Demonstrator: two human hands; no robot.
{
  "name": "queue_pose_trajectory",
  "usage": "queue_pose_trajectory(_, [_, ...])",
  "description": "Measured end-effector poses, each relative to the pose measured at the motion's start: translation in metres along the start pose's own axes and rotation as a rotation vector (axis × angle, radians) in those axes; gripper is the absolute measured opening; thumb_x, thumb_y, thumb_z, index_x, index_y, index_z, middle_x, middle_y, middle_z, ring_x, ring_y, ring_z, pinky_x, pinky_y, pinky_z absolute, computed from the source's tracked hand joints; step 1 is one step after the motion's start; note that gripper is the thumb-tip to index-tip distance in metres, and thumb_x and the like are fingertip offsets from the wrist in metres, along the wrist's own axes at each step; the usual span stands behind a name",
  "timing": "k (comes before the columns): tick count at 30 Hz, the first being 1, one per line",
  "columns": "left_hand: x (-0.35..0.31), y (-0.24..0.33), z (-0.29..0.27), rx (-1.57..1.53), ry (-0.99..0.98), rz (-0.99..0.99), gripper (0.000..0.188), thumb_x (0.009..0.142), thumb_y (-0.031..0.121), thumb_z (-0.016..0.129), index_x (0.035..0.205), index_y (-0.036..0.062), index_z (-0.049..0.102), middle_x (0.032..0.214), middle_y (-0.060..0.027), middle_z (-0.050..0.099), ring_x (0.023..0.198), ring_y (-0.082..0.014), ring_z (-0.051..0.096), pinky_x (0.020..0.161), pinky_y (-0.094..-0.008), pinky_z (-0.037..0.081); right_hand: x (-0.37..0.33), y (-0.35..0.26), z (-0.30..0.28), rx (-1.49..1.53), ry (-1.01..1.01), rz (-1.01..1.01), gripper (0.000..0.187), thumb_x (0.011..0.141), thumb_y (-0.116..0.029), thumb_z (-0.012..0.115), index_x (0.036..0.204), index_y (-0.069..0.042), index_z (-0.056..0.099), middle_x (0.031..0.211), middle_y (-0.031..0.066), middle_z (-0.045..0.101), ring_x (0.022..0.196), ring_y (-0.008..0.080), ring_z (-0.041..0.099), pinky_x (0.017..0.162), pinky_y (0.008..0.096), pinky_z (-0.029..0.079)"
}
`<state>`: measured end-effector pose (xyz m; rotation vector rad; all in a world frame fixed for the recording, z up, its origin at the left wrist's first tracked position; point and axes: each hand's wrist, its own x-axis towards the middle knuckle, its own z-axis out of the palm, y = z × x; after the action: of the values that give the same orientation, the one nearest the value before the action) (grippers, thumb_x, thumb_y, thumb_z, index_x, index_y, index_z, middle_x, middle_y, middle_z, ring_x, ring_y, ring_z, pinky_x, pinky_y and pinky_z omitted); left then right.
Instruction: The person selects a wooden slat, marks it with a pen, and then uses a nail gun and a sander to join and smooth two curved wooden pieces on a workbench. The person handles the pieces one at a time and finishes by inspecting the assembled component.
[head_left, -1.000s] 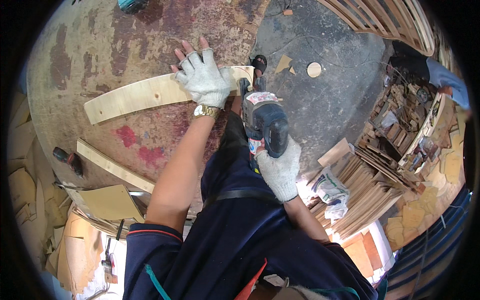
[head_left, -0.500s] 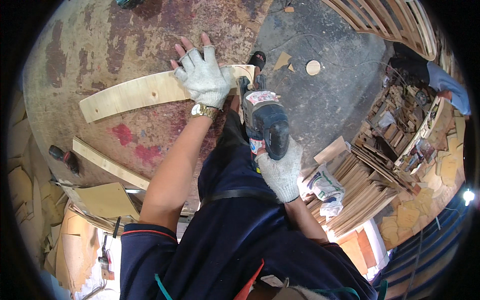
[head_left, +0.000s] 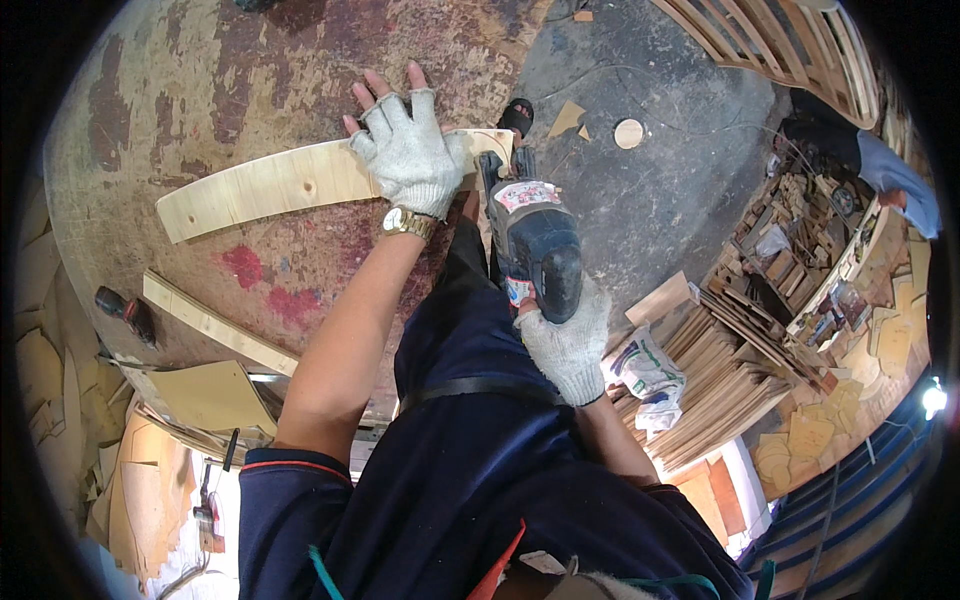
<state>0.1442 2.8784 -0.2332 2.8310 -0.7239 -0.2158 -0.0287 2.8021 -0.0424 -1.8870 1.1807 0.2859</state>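
Observation:
My left hand [head_left: 410, 150], in a fingerless grey glove with a gold watch at the wrist, presses flat on a curved pale wooden board [head_left: 270, 185] that lies on a stained round worktable [head_left: 190, 90]. My right hand [head_left: 567, 340], also gloved, grips the rear of a dark blue power tool [head_left: 530, 240]. The tool's front end meets the right end of the board at the table's edge. The cutting part is hidden under the tool body.
A straight wooden strip [head_left: 215, 325] and a small dark tool [head_left: 125, 310] lie on the table's lower left. Stacked thin wood pieces [head_left: 720, 380] and a plastic bag [head_left: 645, 370] sit on the floor at right. Another person [head_left: 880, 165] crouches at far right. A round wooden disc [head_left: 628, 133] lies on the floor.
The scene has shifted slightly as my head moved. Both hands keep their hold, and the tool stays at the board's right end.

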Motion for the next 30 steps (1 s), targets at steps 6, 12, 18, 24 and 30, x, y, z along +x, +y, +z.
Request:
queue_pose_trajectory(6, [0.0, 0.0, 0.0, -0.03, 0.019, 0.007, 0.095, 0.09, 0.048, 0.064, 0.171, 0.021, 0.023, 0.172, -0.0335, 0.021, 0.158, -0.0519, 0.023, 0.124, -0.0669, 0.016, 0.001, -0.002, -0.003, -0.035, -0.001, -0.012, 0.03, 0.072, -0.017, 0.077, 0.098, -0.004, 0.071, 0.08, 0.0151, 0.072, 0.076, 0.0368, 0.072, 0.076, 0.0465, 0.056])
queue_pose_trajectory(12, [0.001, 0.0, 0.0, -0.023, 0.014, 0.01, 0.096, 0.088, 0.048, 0.065, 0.171, 0.0205, 0.024, 0.171, -0.0336, 0.022, 0.157, -0.0521, 0.024, 0.124, -0.0668, 0.017, 0.006, -0.006, -0.006, 0.008, -0.017, -0.029, 0.027, 0.071, -0.016, 0.076, 0.093, -0.002, 0.069, 0.074, 0.0139, 0.069, 0.069, 0.0333, 0.072, 0.07, 0.043, 0.057])
queue_pose_trajectory(18, [0.001, 0.0, -0.001, -0.023, -0.041, 0.009, 0.101, 0.086, 0.047, 0.067, 0.171, 0.017, 0.022, 0.171, -0.0364, 0.015, 0.159, -0.0543, 0.018, 0.125, -0.0675, 0.012, 0.01, -0.008, -0.009, 0.018, -0.067, 0.015, 0.024, 0.071, -0.012, 0.074, 0.092, -0.001, 0.068, 0.072, 0.0142, 0.068, 0.066, 0.0311, 0.072, 0.068, 0.0414, 0.057])
queue_pose_trajectory(24, [0.002, -0.001, -0.001, -0.014, -0.06, 0.005, 0.102, 0.086, 0.045, 0.068, 0.171, 0.0155, 0.022, 0.171, -0.038, 0.014, 0.159, -0.0554, 0.015, 0.126, -0.0668, 0.009, 0.014, -0.009, -0.012, 0.023, -0.086, -0.002, 0.025, 0.071, -0.011, 0.074, 0.093, -0.001, 0.069, 0.072, 0.015, 0.068, 0.067, 0.0332, 0.072, 0.069, 0.0429, 0.057])
queue_pose_trajectory(30, [0.003, 0.0, -0.001, -0.015, -0.077, -0.006, 0.1, 0.086, 0.046, 0.066, 0.171, 0.0156, 0.023, 0.171, -0.038, 0.016, 0.159, -0.0542, 0.017, 0.126, -0.0662, 0.009, 0.017, -0.005, -0.014, 0.031, -0.071, -0.003, 0.027, 0.071, -0.013, 0.074, 0.096, -0.002, 0.07, 0.078, 0.0174, 0.071, 0.075, 0.0388, 0.073, 0.073, 0.0458, 0.057])
